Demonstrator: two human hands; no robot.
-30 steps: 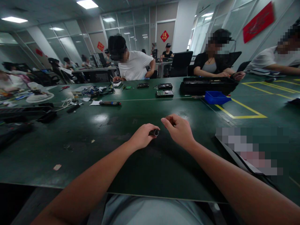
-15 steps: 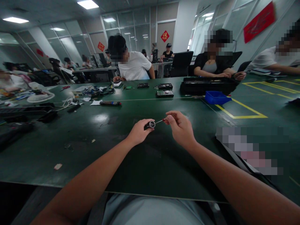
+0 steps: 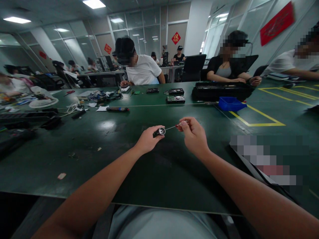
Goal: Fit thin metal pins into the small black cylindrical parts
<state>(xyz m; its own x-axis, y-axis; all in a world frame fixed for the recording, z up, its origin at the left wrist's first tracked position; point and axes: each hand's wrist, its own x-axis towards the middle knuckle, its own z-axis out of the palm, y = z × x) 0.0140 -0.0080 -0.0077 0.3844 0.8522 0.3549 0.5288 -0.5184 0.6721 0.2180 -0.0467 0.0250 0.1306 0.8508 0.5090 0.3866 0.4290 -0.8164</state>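
Note:
Above the green table, my left hand [image 3: 147,140] is closed around a black cylinder [image 3: 159,132] with a pale round end that faces right, toward my other hand. What kind of part it is, I cannot make out. My right hand [image 3: 195,135] pinches the red handle of a thin screwdriver [image 3: 177,125]. Its metal shaft points left, and the tip is at the cylinder's round end; whether it touches anything inside is too small to tell.
Across the green table [image 3: 119,176] lie a hard drive [image 3: 175,99], a blue bin [image 3: 230,104], a long black housing [image 3: 221,90] and a pen-shaped tool [image 3: 118,109]. Cables and parts clutter the left. A blurred-out flat item lies at right. Several people sit beyond.
My right hand has shifted slightly to the right with the screwdriver, showing a little more of the cylinder's end. My left hand stays nearly in place.

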